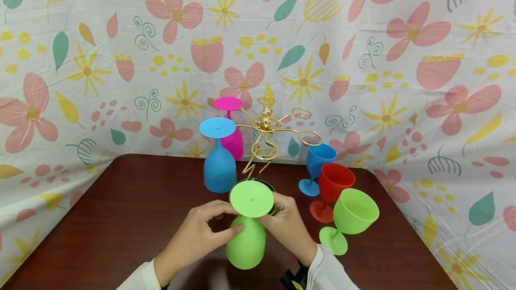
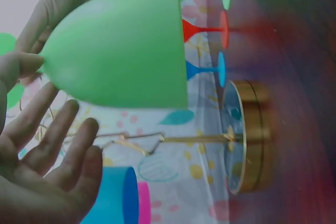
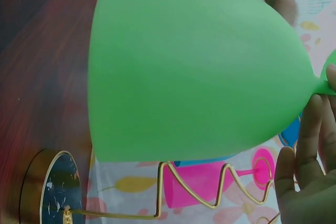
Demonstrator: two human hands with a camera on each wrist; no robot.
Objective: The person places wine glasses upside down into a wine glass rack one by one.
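Note:
Upside down in front of me is a light green goblet, its round foot on top and its bowl facing down. My left hand pinches it by the stem, the thumb at the closed end of the bowl. My right hand grips the same stem from the other side. In the left wrist view, the other fingers of the left hand spread away from the bowl. Just beyond the goblet rises a gold wire stand with several ring arms. A blue goblet and a pink goblet hang inverted from its left arms.
Upright at the right stand a blue goblet, a red goblet and another green goblet. The stand's round gold base rests on the dark wooden table. A floral cloth hangs behind the table.

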